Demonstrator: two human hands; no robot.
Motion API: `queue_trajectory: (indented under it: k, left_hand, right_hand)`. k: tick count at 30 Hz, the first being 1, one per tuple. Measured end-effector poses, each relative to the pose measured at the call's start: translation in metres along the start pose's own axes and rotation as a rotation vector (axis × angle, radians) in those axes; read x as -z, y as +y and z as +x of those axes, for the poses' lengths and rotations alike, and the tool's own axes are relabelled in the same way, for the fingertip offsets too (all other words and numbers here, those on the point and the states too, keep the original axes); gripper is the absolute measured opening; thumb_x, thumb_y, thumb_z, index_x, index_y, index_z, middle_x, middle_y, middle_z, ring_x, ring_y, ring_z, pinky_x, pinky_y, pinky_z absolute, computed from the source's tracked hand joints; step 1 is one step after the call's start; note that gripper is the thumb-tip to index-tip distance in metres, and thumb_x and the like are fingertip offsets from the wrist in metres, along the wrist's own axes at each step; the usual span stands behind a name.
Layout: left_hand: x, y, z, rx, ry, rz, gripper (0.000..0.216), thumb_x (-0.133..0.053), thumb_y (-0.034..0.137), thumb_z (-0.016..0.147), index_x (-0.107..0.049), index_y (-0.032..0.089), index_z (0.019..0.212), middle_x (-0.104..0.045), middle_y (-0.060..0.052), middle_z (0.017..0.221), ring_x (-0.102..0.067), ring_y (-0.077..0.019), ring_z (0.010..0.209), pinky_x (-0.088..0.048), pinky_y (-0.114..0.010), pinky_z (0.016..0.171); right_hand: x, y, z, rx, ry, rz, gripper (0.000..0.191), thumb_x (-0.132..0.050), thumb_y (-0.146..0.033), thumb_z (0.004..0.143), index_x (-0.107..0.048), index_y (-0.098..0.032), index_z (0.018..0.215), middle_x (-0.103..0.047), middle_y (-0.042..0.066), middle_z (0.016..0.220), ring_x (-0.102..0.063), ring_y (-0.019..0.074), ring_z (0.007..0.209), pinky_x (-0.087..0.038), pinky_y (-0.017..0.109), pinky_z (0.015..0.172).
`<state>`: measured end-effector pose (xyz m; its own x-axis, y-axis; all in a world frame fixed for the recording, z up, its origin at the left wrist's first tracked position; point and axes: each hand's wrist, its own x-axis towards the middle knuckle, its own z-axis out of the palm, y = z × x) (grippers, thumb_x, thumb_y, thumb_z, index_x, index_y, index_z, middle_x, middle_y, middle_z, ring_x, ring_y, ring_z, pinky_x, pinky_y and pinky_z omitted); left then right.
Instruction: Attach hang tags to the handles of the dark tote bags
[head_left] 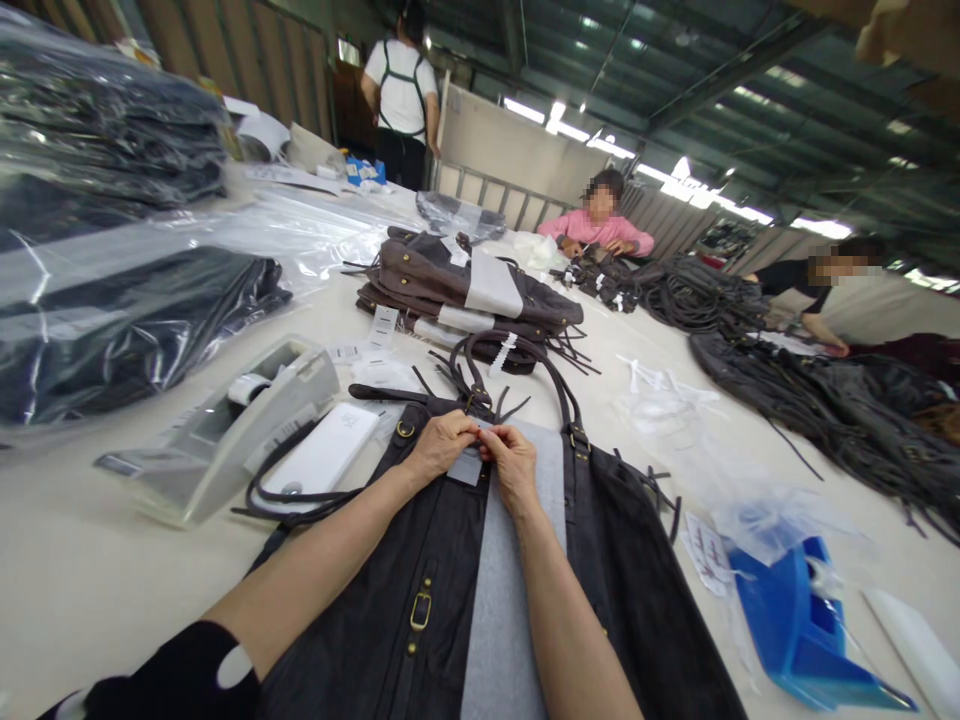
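A black handbag [630,540] lies flat in front of me, with a grey paper band [499,610] running down it and a brass buckle [421,610] on its strap. My left hand [444,446] and my right hand [513,462] meet at the bag's top edge, fingertips pinched together. What they pinch is too small to make out. A grey hang tag [466,468] hangs just below the fingertips, partly covered by my left hand. The bag's handles [559,375] stretch away beyond my hands.
Brown folded bags [420,265] are stacked ahead. A clear tape dispenser [225,440] and white device [322,450] sit left, before plastic-wrapped bags [135,320]. A blue tape dispenser [802,630] stands right, beneath piled dark bags [825,400]. Several people work or stand beyond.
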<state>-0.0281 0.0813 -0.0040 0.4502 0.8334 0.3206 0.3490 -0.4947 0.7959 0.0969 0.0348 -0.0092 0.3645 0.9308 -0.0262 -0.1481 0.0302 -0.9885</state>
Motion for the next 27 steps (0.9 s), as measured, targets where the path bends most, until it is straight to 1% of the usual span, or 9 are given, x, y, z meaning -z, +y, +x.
queue_trajectory:
  k: [5,12,16,21,27]
  left_hand:
    - [0.0006,-0.0004,-0.0001,0.008,0.0,-0.027,0.014,-0.051,0.015,0.075,-0.064,0.018,0.071,-0.055,0.001,0.07,-0.053,-0.0112,0.07,-0.038,-0.021,0.065]
    - [-0.002,-0.0008,0.0005,0.017,0.006,-0.016,0.015,-0.051,0.016,0.075,-0.063,0.017,0.067,-0.054,0.001,0.068,-0.052,-0.0106,0.067,-0.038,-0.022,0.064]
    - [-0.0022,-0.0015,0.0004,0.012,-0.003,-0.007,0.015,-0.05,0.016,0.076,-0.062,0.016,0.066,-0.052,0.002,0.067,-0.051,-0.0101,0.066,-0.037,-0.021,0.063]
    - [0.0001,-0.001,-0.0015,-0.036,-0.047,0.002,0.017,-0.047,0.017,0.078,-0.062,0.016,0.071,-0.052,0.001,0.07,-0.051,-0.0102,0.069,-0.038,-0.021,0.065]
    - [-0.0004,-0.0001,-0.0019,-0.008,-0.016,0.05,0.02,-0.044,0.019,0.079,-0.062,0.017,0.071,-0.053,0.0,0.07,-0.052,-0.0104,0.068,-0.038,-0.02,0.064]
  right_hand:
    - [0.0006,-0.0021,0.0005,-0.048,-0.003,0.028,0.023,-0.072,-0.032,0.057,-0.06,-0.015,0.067,-0.059,-0.003,0.056,-0.053,0.0085,0.047,-0.043,0.02,0.045]
    - [0.0007,-0.0021,0.0007,-0.038,-0.024,-0.015,0.023,-0.072,-0.033,0.057,-0.061,-0.014,0.064,-0.058,-0.003,0.051,-0.051,0.0078,0.044,-0.042,0.019,0.044]
    - [0.0003,-0.0013,0.0009,-0.041,-0.013,-0.009,0.025,-0.073,-0.034,0.057,-0.06,-0.014,0.064,-0.057,-0.004,0.049,-0.05,0.0076,0.043,-0.04,0.019,0.043]
    - [0.0003,0.0017,0.0006,-0.025,-0.005,0.001,0.023,-0.071,-0.035,0.06,-0.061,-0.015,0.067,-0.059,-0.004,0.054,-0.051,0.0076,0.045,-0.041,0.018,0.043]
    - [0.0011,0.0068,-0.0011,0.058,-0.041,-0.046,0.019,-0.068,-0.033,0.065,-0.063,-0.016,0.071,-0.06,-0.003,0.059,-0.052,0.0086,0.049,-0.043,0.019,0.047]
